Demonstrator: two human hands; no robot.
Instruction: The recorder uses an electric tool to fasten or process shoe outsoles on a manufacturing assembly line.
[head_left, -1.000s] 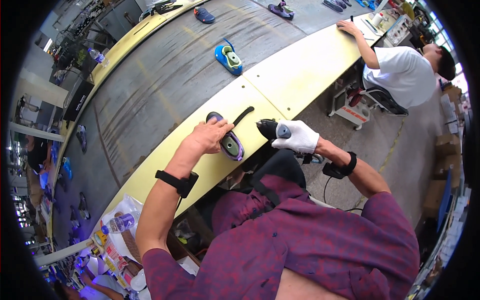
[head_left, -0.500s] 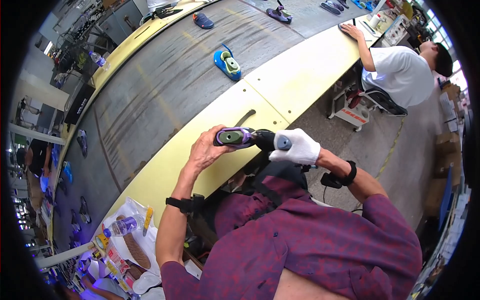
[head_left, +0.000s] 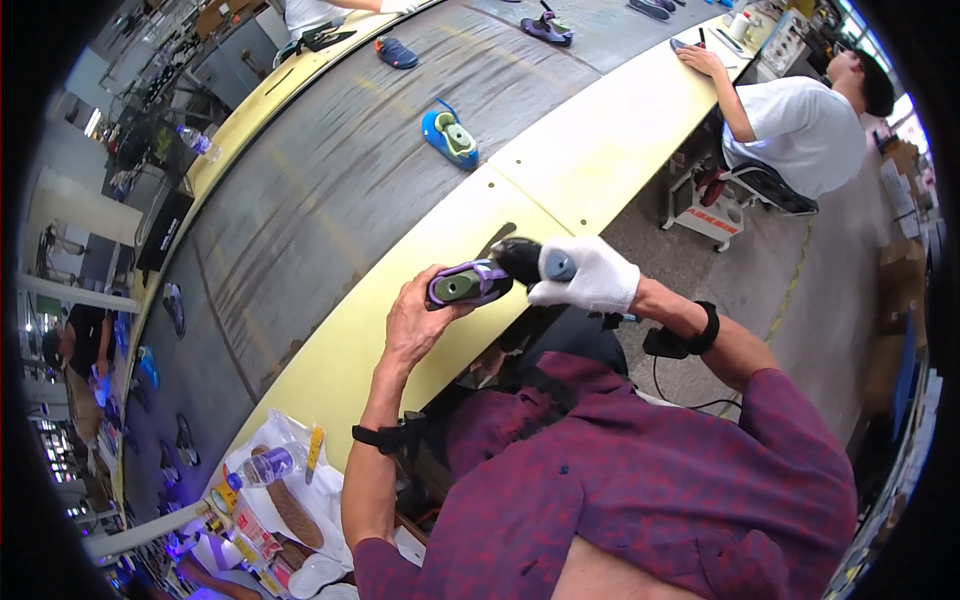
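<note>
My bare left hand (head_left: 412, 320) is wrapped round the heel side of a dark shoe upper with purple trim (head_left: 490, 274), just over the yellow bench edge. A green shoe last (head_left: 458, 288) fills its opening. My right hand (head_left: 605, 278), in a white glove, grips a black power tool with a blunt, rounded head (head_left: 517, 262) and a grey-blue end. Its tip points left, close to the upper's far side. Whether it touches the upper I cannot tell. A short dark strip (head_left: 503, 236) lies on the bench behind the tool.
Beyond the yellow bench (head_left: 590, 140) runs a grey conveyor (head_left: 330, 160) carrying a blue shoe (head_left: 450, 138) and several others. A plastic bottle (head_left: 268, 466) and a yellow cutter (head_left: 315, 450) lie at lower left. A co-worker (head_left: 790, 130) sits at right.
The tool in my right hand has swung up and away from me along the upper. The shoe has tilted slightly in my left hand.
</note>
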